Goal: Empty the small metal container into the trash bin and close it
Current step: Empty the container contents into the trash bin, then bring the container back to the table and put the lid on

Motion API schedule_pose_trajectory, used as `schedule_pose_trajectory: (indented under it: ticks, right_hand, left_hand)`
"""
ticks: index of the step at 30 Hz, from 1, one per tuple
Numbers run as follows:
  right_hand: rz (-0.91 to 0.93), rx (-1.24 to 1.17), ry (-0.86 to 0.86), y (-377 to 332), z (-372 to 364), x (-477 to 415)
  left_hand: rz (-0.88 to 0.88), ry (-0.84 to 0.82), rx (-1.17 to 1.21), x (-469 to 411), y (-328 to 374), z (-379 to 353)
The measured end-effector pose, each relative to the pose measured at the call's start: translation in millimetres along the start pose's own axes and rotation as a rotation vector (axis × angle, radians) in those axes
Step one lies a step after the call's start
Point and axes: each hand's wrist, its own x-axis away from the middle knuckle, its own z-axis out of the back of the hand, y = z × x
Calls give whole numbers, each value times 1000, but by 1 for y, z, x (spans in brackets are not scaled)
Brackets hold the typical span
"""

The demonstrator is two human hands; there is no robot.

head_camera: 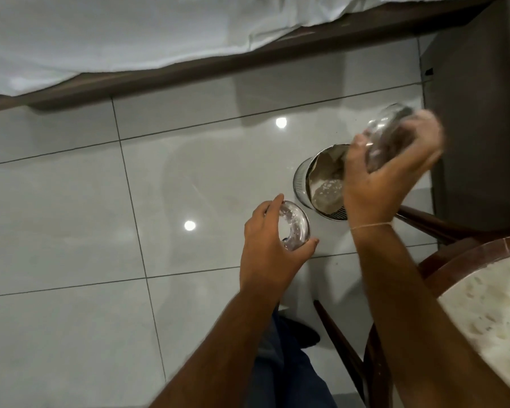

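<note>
The container (390,136) is up in the right hand (377,187), held tilted and blurred directly above the far side of the bin (302,184), so its mouth cannot be made out clearly. The fingers (427,134) are wrapped round its body in a firm clasp, and a thin band (371,225) sits on that wrist. The bin stands on the glossy tiled floor (100,201), its round rim lined with a pale bag (327,187) holding some whitish scraps. Just to the near left of the bin, the left hand (268,248) grips the round shiny lid (295,225), fingers curled over its edge and thumb under it, the lid apart from the container. To the near right of the bin is a dark wooden chair (424,225) and the pale top of a table (489,304). Well beyond the bin runs a bed (100,39) draped in white sheets
</note>
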Motion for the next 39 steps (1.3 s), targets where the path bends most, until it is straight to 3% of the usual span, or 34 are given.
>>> schedule_pose_trajectory:
  ticks: [3,5,10,16,19,21,24,27,32,39]
  right_hand:
    - [-209,231,-298,28,-14,17]
    - [-282,161,-270,42,-12,11]
    - [-456,-307,-6,43,30,-12]
    - [-901,-935,-12,62,110,24]
    - [-965,-1109,-35,60,148,51]
    - [-1015,-1091,-104,54,169,70]
    - [-1085,-1124,-71,63,209,93]
    - [-1127,-1249,-19,68,237,108]
    - [-1080,-1261,69,85,297,140]
    - [-1125,-1288,205,123,355,195]
  left_hand:
    - [6,-12,20,-1,7,1]
    - [24,-18,25,-3,10,4]
    - [-20,9,3,-7,12,6]
    - [-159,-71,70,5,59,6]
    - [-334,-279,61,25,99,-2]
    - [-438,-416,25,39,121,-10]
    - [-528,-578,4,67,156,-36]
    - [-565,-683,4,85,174,-56]
    - [-752,-824,-184,126,198,-104]
    - [-876,-1065,-400,179,206,-174]
